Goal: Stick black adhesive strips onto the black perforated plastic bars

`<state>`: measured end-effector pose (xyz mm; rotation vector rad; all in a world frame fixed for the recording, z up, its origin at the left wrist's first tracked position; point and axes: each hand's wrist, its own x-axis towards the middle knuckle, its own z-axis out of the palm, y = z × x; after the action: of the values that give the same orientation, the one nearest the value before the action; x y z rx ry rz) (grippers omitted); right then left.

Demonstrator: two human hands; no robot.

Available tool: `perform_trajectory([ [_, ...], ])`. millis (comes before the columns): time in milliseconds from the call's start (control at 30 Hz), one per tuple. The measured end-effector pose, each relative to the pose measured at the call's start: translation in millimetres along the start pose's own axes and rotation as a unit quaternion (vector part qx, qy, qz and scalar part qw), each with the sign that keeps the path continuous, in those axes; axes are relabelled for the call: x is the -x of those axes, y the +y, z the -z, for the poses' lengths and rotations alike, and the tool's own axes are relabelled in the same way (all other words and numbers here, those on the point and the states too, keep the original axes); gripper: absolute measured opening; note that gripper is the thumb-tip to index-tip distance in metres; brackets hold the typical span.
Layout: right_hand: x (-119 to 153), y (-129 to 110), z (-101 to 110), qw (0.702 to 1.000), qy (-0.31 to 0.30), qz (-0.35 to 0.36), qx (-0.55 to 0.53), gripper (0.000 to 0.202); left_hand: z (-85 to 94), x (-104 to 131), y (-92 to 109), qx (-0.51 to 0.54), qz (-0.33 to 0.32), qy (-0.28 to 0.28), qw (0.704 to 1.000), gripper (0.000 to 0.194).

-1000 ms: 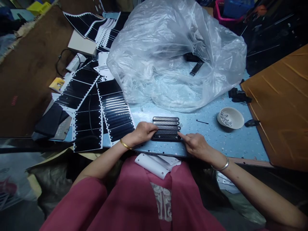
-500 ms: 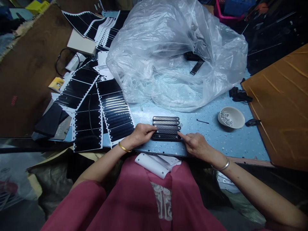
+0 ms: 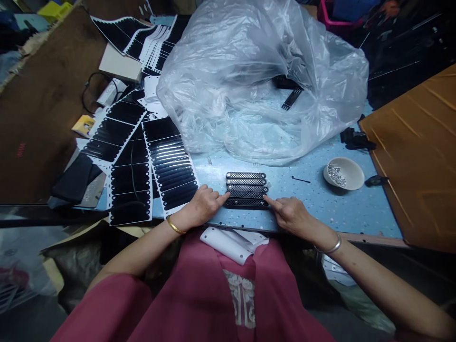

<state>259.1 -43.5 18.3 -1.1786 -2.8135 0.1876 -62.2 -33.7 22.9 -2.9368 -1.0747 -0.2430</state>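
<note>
Several black textured strips (image 3: 245, 182), like knife handle scales with small silver dots at their ends, lie stacked side by side near the table's front edge. My left hand (image 3: 206, 203) is closed, with one fingertip at the left end of the lower strips. Across from it, my right hand (image 3: 290, 212) has its index finger pointed at their right end, touching or nearly so. Its other fingers are curled in. Whatever either hand may hold is hidden. To the right is a white bowl (image 3: 352, 174) with small silver pieces (image 3: 336, 175) in it.
A large clear plastic bag (image 3: 221, 90) with black parts inside fills the table's back. Sheets of black strips (image 3: 171, 161) lie at left. A thin black rod (image 3: 301, 179) is near the bowl. Brown board (image 3: 420, 156) borders the right side. White sheet (image 3: 228, 244) rests on my lap.
My left hand has drawn back slightly to the left and down, its fingertip now at the strips' edge instead of over them. My right hand has stayed nearly still.
</note>
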Motion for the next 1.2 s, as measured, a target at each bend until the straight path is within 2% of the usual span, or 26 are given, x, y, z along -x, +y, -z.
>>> perform_trajectory([
  [200, 1, 0, -3, 1.000, 0.000, -0.003, -0.011, 0.053, -2.6, 6, -5, 0.008, 0.017, -0.016, 1.000, 0.047],
  [333, -1, 1, -4, 0.995, 0.006, -0.045, -0.090, 0.047, -7.3, 3, -6, 0.044, 0.039, -0.028, 0.998, 0.052],
  [400, -3, 1, -3, 0.985, 0.024, -0.077, -0.155, 0.042, -7.8, 2, -6, 0.067, 0.052, -0.016, 0.996, 0.051],
  [500, -3, 0, 1, 0.971, 0.061, -0.102, -0.205, 0.038, -6.3, 5, 0, 0.079, 0.051, 0.035, 0.995, 0.048],
  [600, 2, -5, 3, 0.985, 0.076, -0.055, -0.144, 0.041, -4.2, 10, 13, 0.073, 0.034, 0.081, 0.993, 0.048],
  [733, 8, -14, 2, 0.996, 0.078, 0.036, -0.027, 0.046, -4.4, 11, 34, 0.070, 0.020, 0.092, 0.993, 0.055],
  [833, 9, -19, 0, 0.997, 0.060, 0.043, 0.022, 0.051, -6.2, 7, 42, 0.060, 0.024, 0.071, 0.995, 0.056],
  [967, 11, -19, -1, 0.997, 0.006, 0.040, 0.070, 0.057, -7.0, 4, 42, 0.046, 0.028, 0.030, 0.998, 0.055],
  [1200, 22, -11, -1, 0.994, -0.009, 0.044, 0.095, 0.056, -10.2, 3, 42, 0.050, 0.013, 0.035, 0.998, 0.052],
])
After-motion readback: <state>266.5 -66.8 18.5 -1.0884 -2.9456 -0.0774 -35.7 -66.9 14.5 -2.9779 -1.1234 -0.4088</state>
